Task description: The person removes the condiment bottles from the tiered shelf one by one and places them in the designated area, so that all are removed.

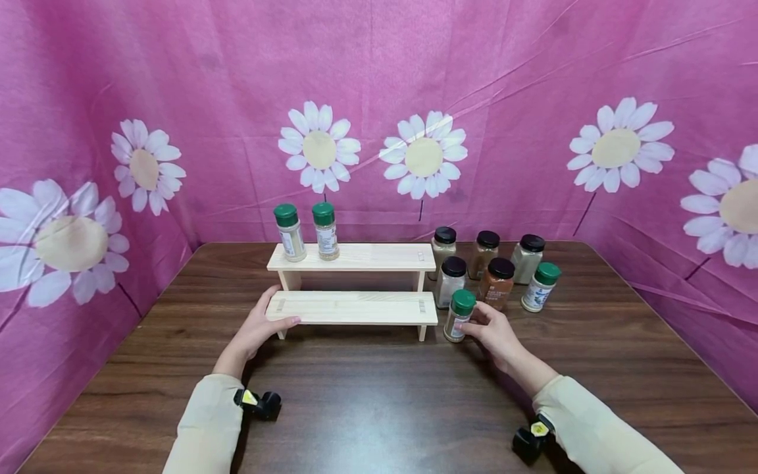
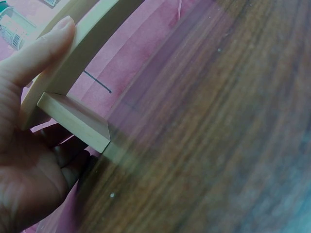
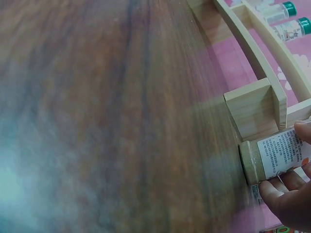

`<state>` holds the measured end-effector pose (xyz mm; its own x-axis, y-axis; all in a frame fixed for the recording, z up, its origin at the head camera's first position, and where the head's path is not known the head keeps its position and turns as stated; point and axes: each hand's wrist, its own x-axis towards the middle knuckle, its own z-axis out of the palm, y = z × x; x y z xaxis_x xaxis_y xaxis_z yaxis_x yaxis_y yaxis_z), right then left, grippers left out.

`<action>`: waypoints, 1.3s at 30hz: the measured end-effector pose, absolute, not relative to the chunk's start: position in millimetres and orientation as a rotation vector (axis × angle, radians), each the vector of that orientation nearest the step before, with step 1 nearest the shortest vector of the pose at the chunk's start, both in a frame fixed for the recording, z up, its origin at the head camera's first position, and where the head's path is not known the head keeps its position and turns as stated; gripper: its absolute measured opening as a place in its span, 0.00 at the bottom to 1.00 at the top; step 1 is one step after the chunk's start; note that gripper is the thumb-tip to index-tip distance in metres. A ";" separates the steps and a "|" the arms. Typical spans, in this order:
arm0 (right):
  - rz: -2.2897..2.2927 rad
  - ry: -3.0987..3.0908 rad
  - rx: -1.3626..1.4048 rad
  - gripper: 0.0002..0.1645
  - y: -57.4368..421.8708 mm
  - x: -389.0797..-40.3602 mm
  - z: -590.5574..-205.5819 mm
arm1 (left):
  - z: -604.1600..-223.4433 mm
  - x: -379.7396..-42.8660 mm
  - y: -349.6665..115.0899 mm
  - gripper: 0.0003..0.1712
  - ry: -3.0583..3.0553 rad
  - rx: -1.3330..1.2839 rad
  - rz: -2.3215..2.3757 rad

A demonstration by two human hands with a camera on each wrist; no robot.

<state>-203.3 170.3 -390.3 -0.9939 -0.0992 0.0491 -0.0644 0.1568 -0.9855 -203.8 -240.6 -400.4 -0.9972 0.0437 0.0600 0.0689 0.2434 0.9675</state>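
Two hands lie over the table (image 1: 367,401): the right hand (image 1: 496,337) pinches a jar (image 1: 456,326), thumb and fingers parted only by its width; the left hand (image 1: 259,327) grips the left end of the rack (image 1: 352,298), thumb over the lower shelf (image 1: 361,311). The jar is upright, its long axis crossing the shelf's left-to-right run, just off the shelf's right end. The right hand is thus far nearer; the shelf's length parts jar from left hand. Whether the jar's base touches the table I cannot tell. Behind it are five black-capped jars (image 1: 496,284), a green-capped one (image 1: 535,295) beside them. Two more green-capped jars (image 1: 327,239) stand left on the upper shelf (image 1: 379,255), before a pink cloth (image 1: 367,59).
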 end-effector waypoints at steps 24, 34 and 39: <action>-2.015 2.319 -0.216 0.31 172.7 -203.4 -377.7 | -398.6 -201.4 -239.5 0.47 -2.445 -0.119 -1.932; -2.007 2.322 -0.303 0.32 171.9 -204.7 -364.9 | -398.1 -201.7 -239.2 0.48 -2.456 -0.109 -1.925; -1.970 2.368 -0.327 0.33 172.1 -206.3 -358.0 | -397.8 -201.5 -239.3 0.47 -2.458 -0.113 -1.923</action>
